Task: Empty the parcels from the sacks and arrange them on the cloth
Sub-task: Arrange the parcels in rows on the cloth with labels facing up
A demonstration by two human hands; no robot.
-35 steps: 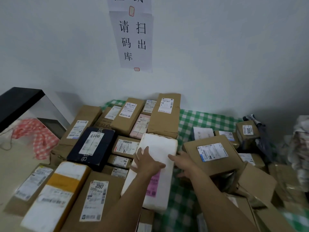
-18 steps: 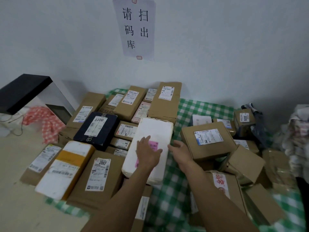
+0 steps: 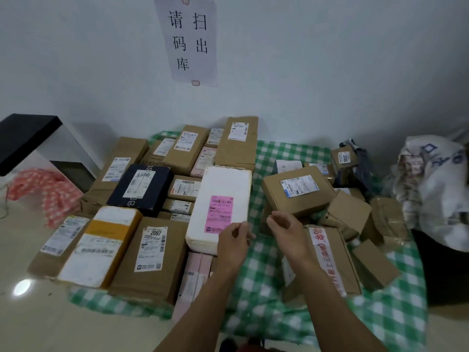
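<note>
CHANGE: both hands have come off the white foam parcel (image 3: 221, 207) | LEFT hand (image 3: 233, 243): loosely curled, empty | RIGHT hand (image 3: 288, 231): same | PARCEL: rests among the sorted rows on the green checked cloth (image 3: 256, 270) | JUDGEMENT: placement done; jumbled boxes (image 3: 347, 219) and sack (image 3: 434, 189) remain.

white wall (image 3: 330, 59), glossy, perhaps tiled floor (image 3: 28, 313)

Both hands (image 3: 234, 243) off white parcel (image 3: 221, 207)

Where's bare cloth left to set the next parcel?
Bare green checked cloth runs between the white foam parcel and the red-taped box, and behind toward the wall. Left rows are packed tight; the right pile is jumbled.
</note>
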